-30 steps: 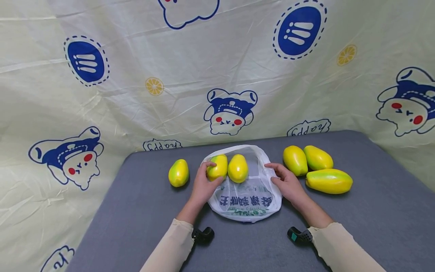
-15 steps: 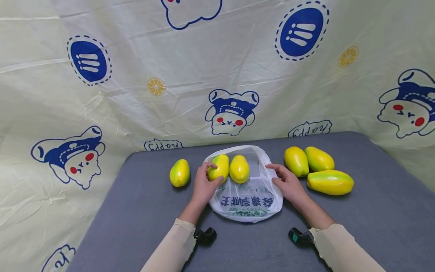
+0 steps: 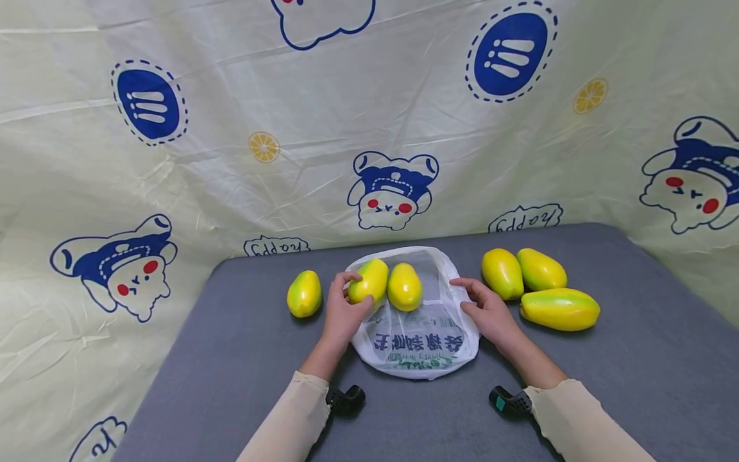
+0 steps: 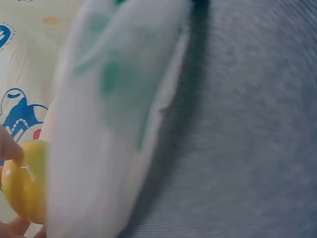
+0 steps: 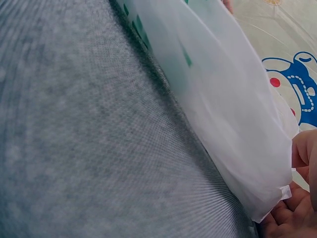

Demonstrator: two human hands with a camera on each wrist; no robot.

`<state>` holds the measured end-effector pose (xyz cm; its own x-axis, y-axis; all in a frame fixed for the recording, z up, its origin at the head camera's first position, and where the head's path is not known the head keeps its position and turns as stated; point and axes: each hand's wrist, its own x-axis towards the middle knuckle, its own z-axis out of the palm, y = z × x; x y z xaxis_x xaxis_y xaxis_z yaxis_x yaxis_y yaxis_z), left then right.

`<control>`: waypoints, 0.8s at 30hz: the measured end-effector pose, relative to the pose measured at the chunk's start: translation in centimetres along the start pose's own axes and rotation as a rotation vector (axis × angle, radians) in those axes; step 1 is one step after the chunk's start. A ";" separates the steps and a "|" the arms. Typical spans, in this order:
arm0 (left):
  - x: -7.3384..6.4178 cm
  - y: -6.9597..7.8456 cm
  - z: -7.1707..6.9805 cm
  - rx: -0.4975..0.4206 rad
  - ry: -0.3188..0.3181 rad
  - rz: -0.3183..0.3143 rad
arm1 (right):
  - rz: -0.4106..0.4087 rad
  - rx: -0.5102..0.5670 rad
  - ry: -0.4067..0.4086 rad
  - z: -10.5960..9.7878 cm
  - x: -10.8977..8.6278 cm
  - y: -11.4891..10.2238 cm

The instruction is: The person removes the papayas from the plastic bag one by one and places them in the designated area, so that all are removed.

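Note:
In the head view a white plastic bag (image 3: pixel 427 359) with dark and green print lies with its mouth spread wide. Two yellow-green papayas are at it: the left one (image 3: pixel 369 282), tilted, and an upright one (image 3: pixel 405 287) beside it. My left hand (image 3: pixel 342 316) grips the left papaya, thumb in front and fingers round its outer side; the left wrist view shows part of this papaya (image 4: pixel 28 183) behind the bag's wall. My right hand (image 3: pixel 491 313) pinches the bag's right rim, and in the right wrist view its fingers (image 5: pixel 292 208) hold the bag's edge (image 5: pixel 275 196).
One papaya (image 3: pixel 304 294) lies on the grey table (image 3: pixel 242 366) left of the bag. To the right are three more: an upright one (image 3: pixel 501 274), one behind it (image 3: pixel 541 269) and one lying lengthwise (image 3: pixel 560 308). A printed curtain (image 3: pixel 312 199) hangs behind the table.
The left papaya has tilted and shifted slightly up and left in my left hand, and that hand has moved a little left. My right hand stays at the bag's rim.

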<state>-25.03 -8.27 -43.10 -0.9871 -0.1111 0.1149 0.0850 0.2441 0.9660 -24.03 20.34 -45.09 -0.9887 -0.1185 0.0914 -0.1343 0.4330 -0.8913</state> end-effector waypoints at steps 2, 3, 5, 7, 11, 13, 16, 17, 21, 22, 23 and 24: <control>0.0 0.4 -0.3 -0.025 0.020 -0.003 | 0.001 0.000 0.001 0.1 0.0 0.0; 0.1 0.5 -0.4 -0.036 0.032 -0.003 | 0.001 0.000 0.003 0.1 0.0 0.0; 0.1 0.9 -0.7 -0.055 0.055 -0.011 | 0.000 -0.002 0.007 0.1 0.0 0.0; 0.2 1.3 -1.1 -0.074 0.074 -0.019 | -0.003 -0.002 0.008 0.1 0.0 0.1; 0.3 1.9 -1.9 -0.108 0.096 -0.040 | -0.006 -0.005 0.008 0.1 0.0 0.1; 0.5 2.0 -2.3 -0.121 0.104 -0.043 | -0.002 -0.004 0.007 0.1 0.0 0.1; 0.8 2.0 -2.8 -0.132 0.120 -0.046 | 0.005 -0.007 0.008 0.0 0.1 0.0; 0.9 2.0 -3.0 -0.138 0.127 -0.046 | 0.007 -0.010 0.008 0.0 0.1 0.0; 1.1 2.0 -3.4 -0.161 0.153 -0.047 | 0.006 -0.020 0.004 0.0 0.1 0.0; 1.1 1.9 -3.5 -0.166 0.159 -0.046 | 0.005 -0.020 0.003 0.0 0.1 0.0; 1.2 1.9 -3.5 -0.169 0.166 -0.042 | 0.005 -0.019 0.001 0.0 0.1 0.0; 1.2 1.8 -3.5 -0.167 0.173 -0.040 | 0.004 -0.016 -0.001 0.0 0.1 0.0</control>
<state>-25.60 -11.38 -40.42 -0.9536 -0.2841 0.0999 0.0818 0.0750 0.9938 -24.13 20.29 -45.08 -0.9892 -0.1173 0.0878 -0.1316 0.4477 -0.8845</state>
